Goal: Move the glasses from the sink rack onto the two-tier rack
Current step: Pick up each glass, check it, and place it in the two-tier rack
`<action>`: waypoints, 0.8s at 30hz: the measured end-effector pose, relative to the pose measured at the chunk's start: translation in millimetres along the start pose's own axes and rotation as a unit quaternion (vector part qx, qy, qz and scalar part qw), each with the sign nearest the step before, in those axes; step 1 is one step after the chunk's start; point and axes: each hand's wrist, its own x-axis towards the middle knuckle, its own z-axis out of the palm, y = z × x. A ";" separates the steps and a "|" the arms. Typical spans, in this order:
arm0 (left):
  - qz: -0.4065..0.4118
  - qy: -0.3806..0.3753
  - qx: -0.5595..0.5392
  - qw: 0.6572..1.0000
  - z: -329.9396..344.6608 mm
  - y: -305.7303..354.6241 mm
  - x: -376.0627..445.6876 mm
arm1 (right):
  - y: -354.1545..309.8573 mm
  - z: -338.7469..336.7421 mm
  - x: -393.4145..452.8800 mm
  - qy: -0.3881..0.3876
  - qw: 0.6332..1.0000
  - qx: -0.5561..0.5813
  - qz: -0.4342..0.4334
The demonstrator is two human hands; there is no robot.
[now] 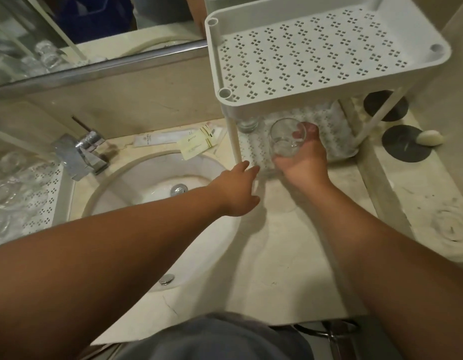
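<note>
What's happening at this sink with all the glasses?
A person is moving drinking glasses onto a white two-tier rack. The right hand grips a clear glass at the rack's lower tier, where another glass already stands. The left hand reaches toward the rack's front leg, fingers relaxed and holding nothing. More glasses wait on the sink rack at the left. The top tier holds nothing.

**One camera, worn on my head**

It looks forward and steeply down from above my forearms onto the cream marble counter point(290, 255), close in. The round white basin point(152, 175) lies left, the white perforated plastic two-tier rack point(316, 55) upper right, just beneath the lens.
</note>
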 end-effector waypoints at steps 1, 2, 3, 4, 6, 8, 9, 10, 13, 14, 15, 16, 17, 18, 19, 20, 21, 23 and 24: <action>0.008 -0.016 0.043 0.999 -0.1 -1.2 3.5 | 2.3 4.6 4.9 0.003 1.000 -0.004 0.007; 0.011 -0.029 0.074 0.997 -0.4 -1.7 7.0 | 5.2 8.9 8.5 0.005 1.000 -0.006 0.007; 0.009 -0.042 0.090 0.995 -0.4 -1.9 10.1 | 8.6 13.0 10.6 0.005 1.000 -0.009 0.003; 0.003 -0.052 0.098 0.994 -0.4 -2.0 13.3 | 11.6 17.0 12.4 0.003 1.000 -0.012 0.000; -0.006 -0.063 0.112 0.992 0.0 -2.3 19.1 | 16.2 24.3 17.2 -0.001 1.000 -0.012 0.005; -0.013 -0.072 0.133 0.988 0.7 -2.6 22.1 | 18.6 31.4 23.0 0.000 1.000 -0.005 0.019; -0.017 -0.075 0.145 0.986 0.9 -2.8 23.0 | 19.0 34.2 25.4 0.002 1.000 0.000 0.027; -0.019 -0.078 0.158 0.984 0.7 -3.0 24.0 | 19.4 36.5 27.6 0.003 0.999 0.002 0.035; -0.021 -0.081 0.204 0.975 -0.1 -3.5 26.3 | 22.2 40.8 30.2 0.002 0.999 -0.015 0.042; -0.022 -0.078 0.228 0.970 -0.4 -3.1 27.2 | 22.7 41.2 30.6 0.000 0.999 -0.022 0.043; -0.022 -0.072 0.256 0.964 -0.9 -2.4 27.7 | 23.0 41.5 31.1 -0.002 0.999 -0.027 0.043; -0.023 -0.067 0.284 0.956 -1.5 -1.2 28.1 | 22.8 41.3 31.6 -0.003 0.999 -0.029 0.043; -0.024 -0.064 0.306 0.950 -1.6 0.4 28.1 | 22.3 40.9 32.3 -0.005 0.999 -0.029 0.045; -0.025 -0.064 0.320 0.945 -1.4 1.9 28.0 | 21.6 40.5 32.6 -0.007 0.998 -0.030 0.048; -0.027 -0.064 0.328 0.942 -0.9 2.9 28.1 | 20.8 39.9 33.0 -0.009 0.998 -0.030 0.051; -0.028 -0.063 0.332 0.941 -0.6 3.4 28.0 | 20.0 39.4 33.2 -0.011 0.998 -0.030 0.053; -0.029 -0.061 0.333 0.941 -0.8 3.6 27.6 | 19.5 38.7 33.4 -0.012 0.998 -0.030 0.054; -0.029 -0.055 0.329 0.942 -2.0 4.6 27.1 | 19.2 37.1 34.4 -0.016 0.998 -0.039 0.056; -0.029 -0.053 0.325 0.944 -2.6 5.7 26.8 | 18.6 35.8 35.1 -0.022 0.997 -0.047 0.056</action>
